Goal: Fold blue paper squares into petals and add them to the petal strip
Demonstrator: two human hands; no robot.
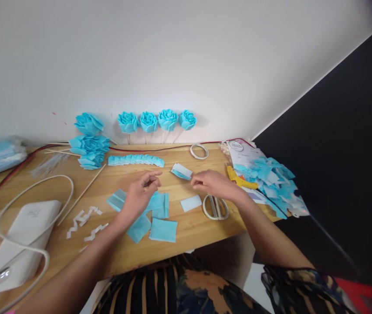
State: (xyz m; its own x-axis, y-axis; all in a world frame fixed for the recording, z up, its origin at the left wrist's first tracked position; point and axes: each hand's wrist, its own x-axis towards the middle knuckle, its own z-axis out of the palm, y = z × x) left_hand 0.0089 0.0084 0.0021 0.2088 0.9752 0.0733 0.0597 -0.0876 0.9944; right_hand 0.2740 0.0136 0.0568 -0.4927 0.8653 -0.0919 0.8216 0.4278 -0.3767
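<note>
My left hand (143, 192) hovers over several loose light-blue fabric squares (164, 230), its fingers loosely bent and apart with nothing between them. Across from it, my right hand (211, 182) has its fingers curled together, fingertips hidden. Those fingers are right beside a small folded blue-and-white piece (182, 171); whether they touch it I cannot tell. Below lies a flat white rectangle (191, 203). White-handled scissors (216, 207) rest under my right wrist. Behind my hands runs a row of overlapping folded blue pieces (136, 160).
Several blue fabric roses (148, 121) on sticks lean against the wall; more blue flowers (89, 146) are stacked left. A yellow glue gun (241, 179) lies by a blue scrap pile (274, 179). A tape roll (199, 151) sits behind. Left are a white power bank (25, 244) and cable.
</note>
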